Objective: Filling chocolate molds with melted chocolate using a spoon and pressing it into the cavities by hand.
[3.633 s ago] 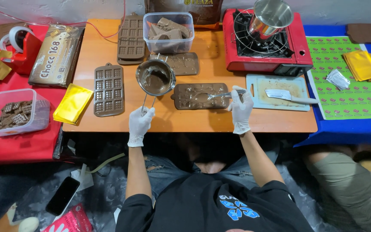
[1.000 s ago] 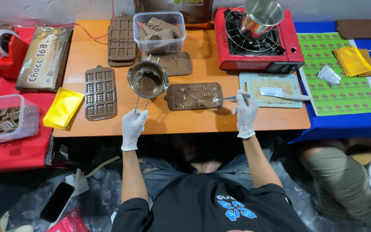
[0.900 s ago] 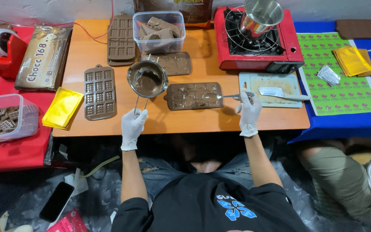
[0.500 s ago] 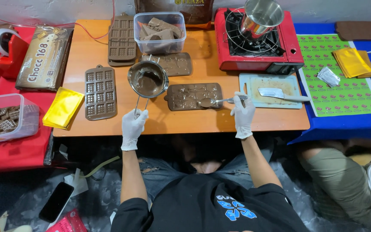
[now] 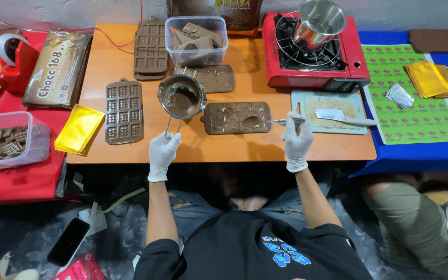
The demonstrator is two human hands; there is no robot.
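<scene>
Both my hands wear white gloves. My left hand [image 5: 163, 150] grips the wire handle of a small metal pot of melted chocolate [image 5: 181, 97], held just over the orange table [image 5: 219, 148]. My right hand [image 5: 297, 139] holds a metal spoon [image 5: 275, 122] whose bowl rests over a cavity of the brown chocolate mould [image 5: 236, 117] lying in front of me. That mould sits between my two hands, right of the pot.
Empty bar moulds [image 5: 123, 111], a tub of chocolate chunks [image 5: 196, 39], a red gas stove with a steel pot [image 5: 312, 46], and a cutting board with a scraper [image 5: 333, 111] share the table. Gold wrappers [image 5: 79, 129], a chocolate pack [image 5: 57, 68] lie left. Another person's leg [image 5: 410, 218] is at right.
My right hand has shifted left, bringing the spoon over the middle of the mould. My left hand and the pot have stayed put.
</scene>
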